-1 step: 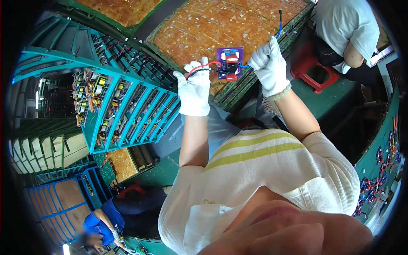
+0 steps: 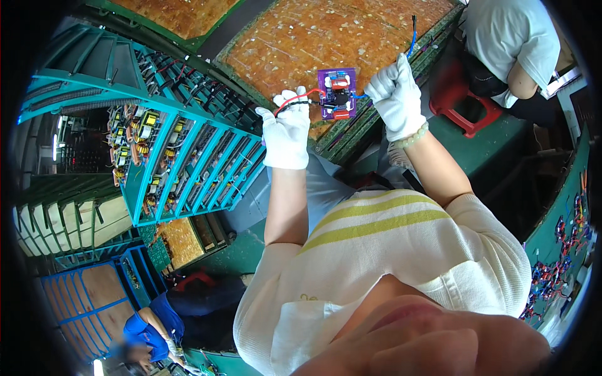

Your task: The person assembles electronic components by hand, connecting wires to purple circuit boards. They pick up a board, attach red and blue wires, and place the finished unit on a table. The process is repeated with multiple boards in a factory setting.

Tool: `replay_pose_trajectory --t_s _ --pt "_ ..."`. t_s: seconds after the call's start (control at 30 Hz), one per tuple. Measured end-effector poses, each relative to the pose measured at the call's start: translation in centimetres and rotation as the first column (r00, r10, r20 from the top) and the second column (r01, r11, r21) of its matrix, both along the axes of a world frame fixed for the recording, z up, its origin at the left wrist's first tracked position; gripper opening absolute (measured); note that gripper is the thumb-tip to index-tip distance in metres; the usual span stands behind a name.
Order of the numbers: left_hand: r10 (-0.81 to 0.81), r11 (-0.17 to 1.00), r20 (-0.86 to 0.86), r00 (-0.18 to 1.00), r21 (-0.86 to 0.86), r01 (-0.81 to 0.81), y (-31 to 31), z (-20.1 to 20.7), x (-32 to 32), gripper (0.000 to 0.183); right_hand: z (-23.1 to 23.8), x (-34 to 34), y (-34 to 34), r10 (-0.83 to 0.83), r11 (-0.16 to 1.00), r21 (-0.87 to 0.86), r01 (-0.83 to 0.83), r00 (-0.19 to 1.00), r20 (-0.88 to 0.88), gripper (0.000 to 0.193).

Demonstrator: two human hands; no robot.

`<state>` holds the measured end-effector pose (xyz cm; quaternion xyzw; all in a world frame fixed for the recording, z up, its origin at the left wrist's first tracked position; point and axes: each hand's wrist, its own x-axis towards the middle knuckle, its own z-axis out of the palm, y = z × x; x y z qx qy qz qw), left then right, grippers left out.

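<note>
Between my two gloved hands hangs a small purple circuit board (image 2: 325, 113) with red, white and black parts on it. The red wire (image 2: 299, 96) and a black wire run from its left side to my left hand (image 2: 286, 135), whose fingers are closed around them. On the other side, my right hand (image 2: 399, 97) is closed on the blue wire (image 2: 412, 45). This wire leaves the board's right edge, passes through my fingers and sticks up beyond them to a dark tip. Both hands wear white gloves. Where the fingers press on the wires is partly hidden.
Under the board lies a worn orange-brown worktop (image 2: 282, 37) with a green edge. A teal rack (image 2: 141, 200) filled with circuit boards stands at the left. A person in a light shirt (image 2: 511, 37) is by a red stool (image 2: 467, 119); another in blue (image 2: 141, 332) works at lower left.
The circuit board has shifted very slightly left and down between my hands. Both hands keep their hold on the wires.
</note>
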<state>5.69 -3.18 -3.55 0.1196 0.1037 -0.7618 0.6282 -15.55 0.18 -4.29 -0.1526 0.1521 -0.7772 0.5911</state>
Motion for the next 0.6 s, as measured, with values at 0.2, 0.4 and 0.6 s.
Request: replay_pose_trajectory --t_s 0.2,0.4,0.6 --pt "0.396 0.883 0.656 0.643 -0.464 -0.071 1.7 0.7 -3.1 0.032 0.7 2.7 0.8 -0.057 0.998 -0.013 0.057 0.889 -0.454 0.024" --pt "0.553 0.73 0.83 0.071 -0.523 0.439 4.0 2.7 -4.6 0.024 -0.8 4.7 1.8 -0.157 0.987 -0.154 0.035 0.345 -0.925 0.063" --pt "0.814 0.469 0.552 -0.182 -0.438 0.767 4.1 2.0 -4.5 0.049 -2.6 2.9 1.3 -0.043 0.996 -0.076 -0.053 0.464 -0.885 0.04"
